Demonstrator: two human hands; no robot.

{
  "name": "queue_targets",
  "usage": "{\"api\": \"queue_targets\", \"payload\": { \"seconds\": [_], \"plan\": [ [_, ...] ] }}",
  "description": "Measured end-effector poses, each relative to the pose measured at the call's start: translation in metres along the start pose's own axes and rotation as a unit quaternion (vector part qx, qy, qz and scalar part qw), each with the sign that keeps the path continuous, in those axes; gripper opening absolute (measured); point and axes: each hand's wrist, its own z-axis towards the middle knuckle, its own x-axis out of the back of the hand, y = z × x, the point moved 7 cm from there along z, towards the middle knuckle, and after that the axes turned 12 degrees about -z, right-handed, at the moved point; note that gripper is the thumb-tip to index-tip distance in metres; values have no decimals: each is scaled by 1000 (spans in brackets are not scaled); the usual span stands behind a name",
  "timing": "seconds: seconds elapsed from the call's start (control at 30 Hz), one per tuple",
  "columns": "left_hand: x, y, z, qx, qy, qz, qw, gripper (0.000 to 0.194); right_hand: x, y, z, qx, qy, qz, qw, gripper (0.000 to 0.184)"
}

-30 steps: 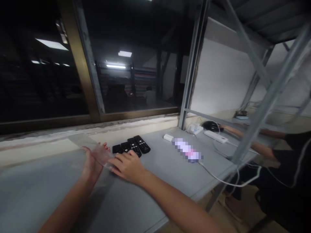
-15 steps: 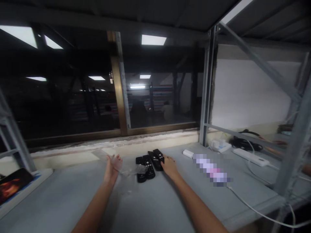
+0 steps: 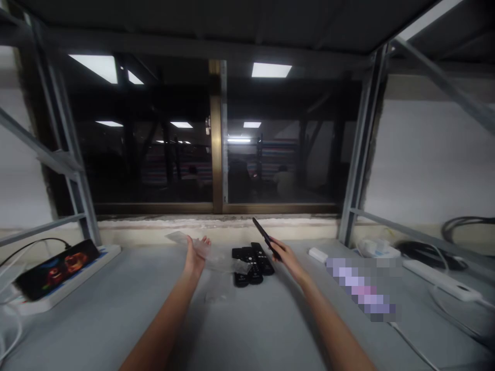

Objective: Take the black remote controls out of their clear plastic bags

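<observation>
A black remote control (image 3: 264,235) is tilted up off the surface, with my right hand (image 3: 285,256) closed on its near end. Three more black remote controls (image 3: 262,259) lie side by side on the grey surface, just left of that hand. My left hand (image 3: 195,259) grips a clear plastic bag (image 3: 224,263), whose loose end trails right and partly covers the nearest remotes. Another clear plastic piece (image 3: 218,293) lies flat below it, its outline faint.
On the left, a phone (image 3: 58,268) with a lit screen leans on a white power strip (image 3: 112,253). To the right are a blurred-out object (image 3: 359,288), a white power strip (image 3: 441,278) and cables (image 3: 421,255). Metal posts (image 3: 365,149) flank the window (image 3: 154,154).
My right hand has lifted one remote control off the surface and tipped it up. My left hand still holds the plastic bag. The view has turned left, bringing more of the phone in.
</observation>
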Motion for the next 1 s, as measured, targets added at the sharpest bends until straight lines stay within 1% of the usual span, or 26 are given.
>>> {"api": "queue_targets", "payload": {
  "seconds": [0.03, 0.07, 0.1, 0.17, 0.27, 0.4, 0.53, 0.6, 0.7, 0.77, 0.83, 0.87, 0.9, 0.93, 1.0],
  "plan": [
    [0, 3, 0, -4, 2, -7, 1000, 38, -5, -13, -4, 33, -46, 68, 996, 54],
    [0, 6, 1, -10, 5, -13, 1000, 38, -11, -24, -10, 58, -94, 106, 988, 58],
    [1, 9, 1, -15, 9, -19, 1000, 38, -17, -32, -16, 73, -139, 119, 980, 61],
    [3, 13, 2, -22, 17, -26, 999, 38, -28, -42, -26, 86, -201, 99, 971, 61],
    [3, 15, 2, -21, 15, -25, 999, 39, -38, -40, -32, 89, -241, 48, 965, 56],
    [-2, 12, -3, -18, -2, -20, 1000, 38, -46, -30, -30, 86, -256, -4, 963, 52],
    [-8, 7, -8, -16, -10, 1, 1000, 38, -48, -28, -30, 78, -245, -19, 966, 54],
    [-12, 0, -12, -8, -21, 21, 1000, 38, -52, -29, -30, 78, -235, -18, 969, 55],
    [-19, -16, -22, 3, -43, 45, 998, 34, -61, -28, -30, 94, -213, -16, 972, 55],
    [-24, -29, -31, 9, -64, 55, 996, 31, -67, -27, -29, 98, -172, -3, 980, 62],
    [-27, -43, -41, 20, -84, 58, 995, 29, -72, -25, -29, 88, -132, 26, 987, 77],
    [-28, -50, -45, 28, -90, 60, 994, 28, -75, -26, -31, 86, -124, 44, 988, 85],
    [-29, -56, -49, 38, -92, 63, 993, 29, -79, -28, -34, 89, -128, 62, 986, 90],
    [-28, -60, -52, 50, -88, 68, 993, 30, -83, -33, -37, 100, -147, 80, 981, 92],
    [-26, -66, -55, 71, -67, 83, 992, 36, -91, -44, -44, 134, -205, 108, 964, 90]
  ]
}}
